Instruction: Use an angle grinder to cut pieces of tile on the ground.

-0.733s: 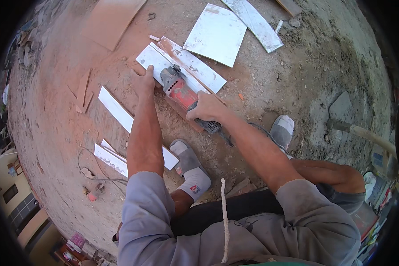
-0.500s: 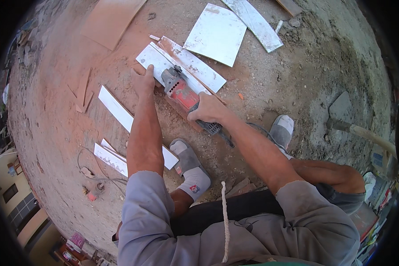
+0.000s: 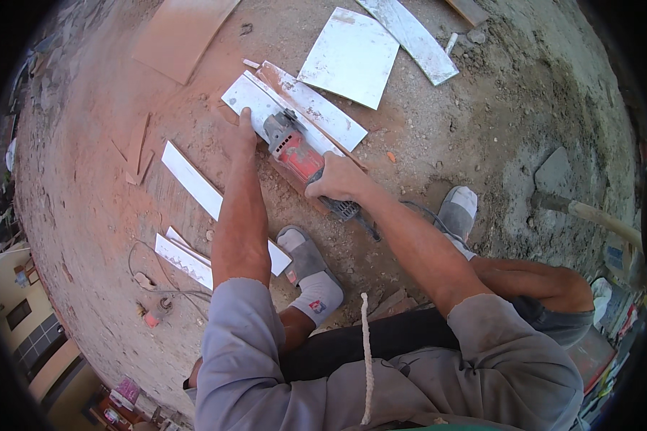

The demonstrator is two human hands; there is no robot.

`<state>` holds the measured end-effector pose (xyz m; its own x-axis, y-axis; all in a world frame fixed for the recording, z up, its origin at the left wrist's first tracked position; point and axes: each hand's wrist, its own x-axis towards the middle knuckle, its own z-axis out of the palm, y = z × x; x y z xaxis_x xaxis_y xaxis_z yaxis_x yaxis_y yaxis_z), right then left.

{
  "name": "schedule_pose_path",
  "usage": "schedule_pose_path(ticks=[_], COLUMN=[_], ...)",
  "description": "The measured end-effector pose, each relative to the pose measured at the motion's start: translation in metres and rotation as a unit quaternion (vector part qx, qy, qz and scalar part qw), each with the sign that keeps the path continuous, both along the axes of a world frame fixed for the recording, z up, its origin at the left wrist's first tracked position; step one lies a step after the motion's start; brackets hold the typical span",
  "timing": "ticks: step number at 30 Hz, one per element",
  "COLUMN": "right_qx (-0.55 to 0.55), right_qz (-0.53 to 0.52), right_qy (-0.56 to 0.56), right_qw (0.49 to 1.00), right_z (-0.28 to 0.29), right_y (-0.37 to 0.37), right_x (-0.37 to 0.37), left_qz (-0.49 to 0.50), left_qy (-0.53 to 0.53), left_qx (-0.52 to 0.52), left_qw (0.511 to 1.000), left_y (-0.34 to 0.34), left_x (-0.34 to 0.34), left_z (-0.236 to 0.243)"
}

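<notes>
My right hand [image 3: 338, 178] is wrapped round the rear of a red and grey angle grinder [image 3: 297, 156], its black cord trailing from the back end. The grinder's grey head rests over a narrow white tile [image 3: 246, 93] lying on the ground; the disc is mostly hidden from this angle. At the tile's near left edge, my left hand [image 3: 240, 133] grips it with the thumb on top, while the other fingers are mostly out of sight. A second white strip of tile [image 3: 314, 106], smeared with reddish dust, lies right alongside on the far side.
Beyond lie a larger white tile [image 3: 349, 59], a long white strip [image 3: 410, 39] and a brown board [image 3: 182, 36]. Cut strips [image 3: 192, 179] lie left of my feet, near a small red tool [image 3: 152, 319] with a cord. A long-handled shovel [image 3: 553, 172] lies to the right.
My left hand has shifted slightly along the tile's edge, and its fingers show less. The grinder and my right hand stay in nearly the same place.
</notes>
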<state>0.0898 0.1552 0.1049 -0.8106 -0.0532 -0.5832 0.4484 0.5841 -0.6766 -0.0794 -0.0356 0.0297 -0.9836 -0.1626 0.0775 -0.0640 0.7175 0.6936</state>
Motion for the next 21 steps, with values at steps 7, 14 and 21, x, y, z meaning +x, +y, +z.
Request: schedule_pose_path(ticks=[7, 14, 21], right_qx=[-0.009, -0.007, 0.0], right_qz=[0.005, 0.005, -0.007], right_qy=[0.005, 0.018, 0.021], right_qw=[1.0, 1.0, 1.0], right_z=[0.004, 0.001, -0.004], right_y=[-0.004, 0.001, -0.003], right_x=[0.005, 0.006, 0.009], left_qz=[-0.07, -0.183, -0.231], left_qy=[-0.004, -0.184, -0.159], left_qx=[-0.153, -0.101, -0.168], left_qw=[0.986, 0.96, 0.945], left_y=[-0.017, -0.03, -0.018], left_x=[-0.005, -0.014, -0.005], left_z=[0.001, 0.026, 0.041])
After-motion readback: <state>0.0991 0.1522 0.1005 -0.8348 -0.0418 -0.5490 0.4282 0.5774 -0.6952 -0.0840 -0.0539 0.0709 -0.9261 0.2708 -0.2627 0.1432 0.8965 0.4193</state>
